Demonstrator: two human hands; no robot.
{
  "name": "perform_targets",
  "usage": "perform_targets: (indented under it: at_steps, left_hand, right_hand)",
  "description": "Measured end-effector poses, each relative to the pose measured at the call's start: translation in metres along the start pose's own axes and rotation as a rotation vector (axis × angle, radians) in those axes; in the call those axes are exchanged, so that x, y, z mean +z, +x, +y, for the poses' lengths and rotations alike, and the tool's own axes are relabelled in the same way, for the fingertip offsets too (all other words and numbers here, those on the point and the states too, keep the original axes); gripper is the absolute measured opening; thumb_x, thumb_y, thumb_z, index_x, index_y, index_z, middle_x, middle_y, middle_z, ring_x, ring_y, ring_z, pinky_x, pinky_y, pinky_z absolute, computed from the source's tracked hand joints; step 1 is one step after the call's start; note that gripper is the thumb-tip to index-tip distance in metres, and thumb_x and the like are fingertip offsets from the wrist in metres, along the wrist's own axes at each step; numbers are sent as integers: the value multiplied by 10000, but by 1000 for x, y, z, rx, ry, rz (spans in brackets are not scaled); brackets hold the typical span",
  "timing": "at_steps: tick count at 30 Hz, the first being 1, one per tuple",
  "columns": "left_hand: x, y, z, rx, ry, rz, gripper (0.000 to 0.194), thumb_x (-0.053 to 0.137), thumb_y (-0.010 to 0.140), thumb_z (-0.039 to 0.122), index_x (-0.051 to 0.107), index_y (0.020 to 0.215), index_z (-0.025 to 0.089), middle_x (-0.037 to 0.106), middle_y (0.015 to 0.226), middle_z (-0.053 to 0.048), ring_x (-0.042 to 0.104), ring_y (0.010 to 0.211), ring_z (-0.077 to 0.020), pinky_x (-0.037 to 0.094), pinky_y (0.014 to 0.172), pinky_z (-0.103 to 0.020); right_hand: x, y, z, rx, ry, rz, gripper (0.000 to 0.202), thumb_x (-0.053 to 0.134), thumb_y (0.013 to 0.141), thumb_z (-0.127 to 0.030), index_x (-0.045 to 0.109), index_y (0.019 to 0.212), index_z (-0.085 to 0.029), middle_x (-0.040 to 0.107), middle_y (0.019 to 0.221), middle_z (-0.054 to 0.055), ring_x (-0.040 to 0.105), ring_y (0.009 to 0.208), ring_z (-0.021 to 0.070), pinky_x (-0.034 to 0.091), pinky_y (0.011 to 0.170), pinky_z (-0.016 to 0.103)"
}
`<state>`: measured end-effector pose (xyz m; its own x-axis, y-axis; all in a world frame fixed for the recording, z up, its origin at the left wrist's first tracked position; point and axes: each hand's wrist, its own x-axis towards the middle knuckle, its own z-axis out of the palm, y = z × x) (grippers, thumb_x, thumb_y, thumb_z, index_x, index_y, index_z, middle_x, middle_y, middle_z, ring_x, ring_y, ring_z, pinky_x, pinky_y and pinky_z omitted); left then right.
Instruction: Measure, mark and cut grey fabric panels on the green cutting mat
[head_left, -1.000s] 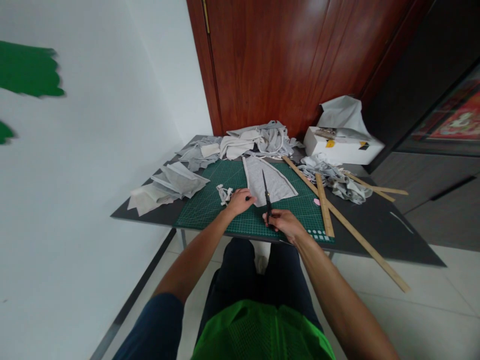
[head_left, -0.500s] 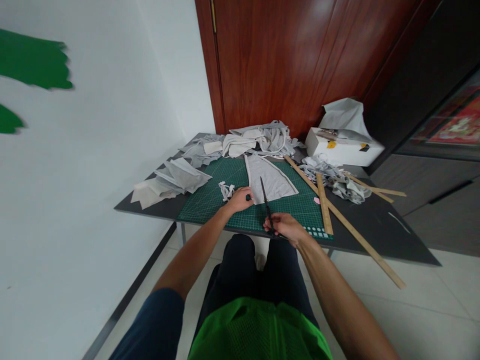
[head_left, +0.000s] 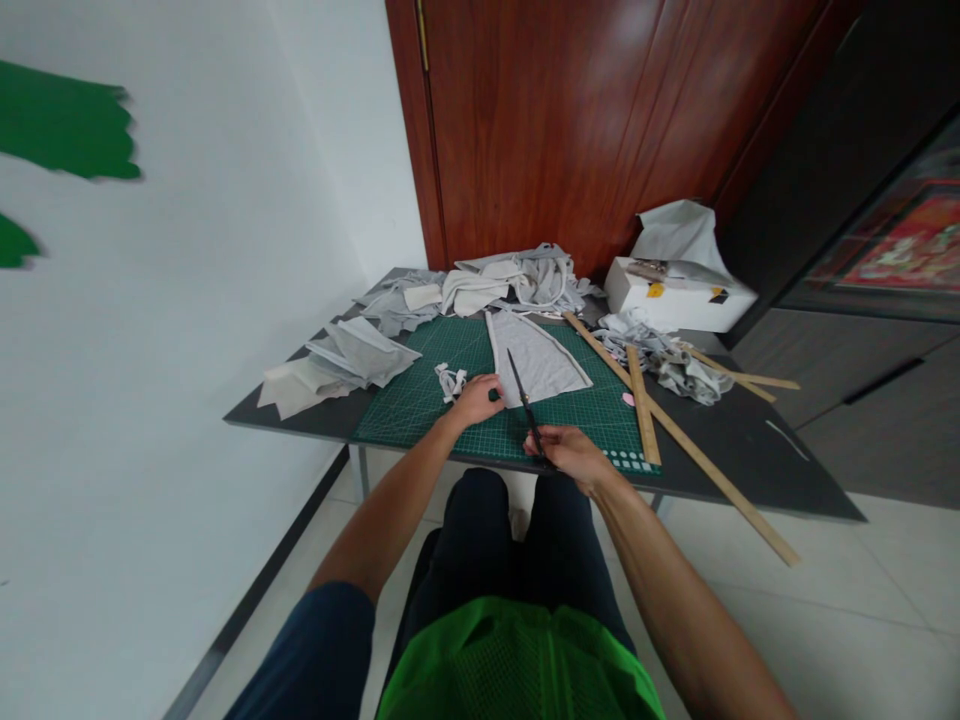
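A grey fan-shaped piece of fabric (head_left: 544,365) with pale edge strips lies on a green cutting mat (head_left: 405,410). At its near left corner, my left hand (head_left: 478,400) is closed, thumb and forefinger pinched on the fabric's edge. Black scissors (head_left: 523,392) are in my right hand (head_left: 566,448), its fingers wrapped round the handles near the table's front edge. The blades point away from me, over the fabric, and look closed together. Small white fabric scraps (head_left: 450,382) sit just left of my left hand.
Grey and white cloth (head_left: 517,280) is heaped along the back. Folded fabric pieces (head_left: 356,355) lie at left. Wooden rulers (head_left: 697,455) cross at right, one jutting past the front edge. Behind them are a scrap pile (head_left: 686,370) and a white box (head_left: 679,300).
The scissors' tips have swung slightly left over the fabric. My left hand keeps its place at the fabric's corner. The whole view has shifted a little.
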<state>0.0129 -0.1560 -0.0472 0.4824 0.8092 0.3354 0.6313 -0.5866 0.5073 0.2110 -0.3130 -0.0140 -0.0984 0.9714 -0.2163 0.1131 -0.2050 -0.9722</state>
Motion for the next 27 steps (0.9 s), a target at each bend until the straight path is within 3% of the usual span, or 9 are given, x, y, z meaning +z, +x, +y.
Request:
perform_targets:
  at_steps: [6,10,14,21,27]
  left_hand:
    - [2,0,-3,-27,14,-3,136,763,761,159,732,877,223,717,1334,-91,626,1317,-293,471,1162,-478]
    - [2,0,-6,-21,10,-18,149,765,765,168,736,902,218,713,1347,-99,617,1336,-297,461,1170,-480]
    - [3,0,-7,-24,19,-18,140,769,774,170,734,902,215,704,1366,-102,618,1333,-292,453,1175,-468]
    - [4,2,-10,-46,24,-18,142,770,767,173,739,899,218,701,1369,-85,619,1327,-278,458,1170,-453]
    - [5,1,-11,-46,8,-16,128,764,771,170,746,891,209,696,1380,-102,614,1334,-271,435,1191,-442]
  right_hand:
    - [-3,-6,-7,193,86,-14,157,840,830,-242,716,822,-147,777,854,79,732,767,145,508,588,189]
    - [-9,-11,-5,241,240,-74,178,838,837,-183,673,790,-136,758,823,89,740,742,166,620,680,273]
    - [-14,-15,2,243,350,-135,179,829,833,-185,660,803,-137,736,804,86,741,710,185,648,694,325]
    - [-7,-21,9,250,358,-146,146,767,779,-93,634,752,-149,680,739,51,718,668,175,622,644,297]
    - [-3,-27,6,224,379,-82,188,733,836,-255,649,707,-146,605,636,11,592,505,109,444,432,203]
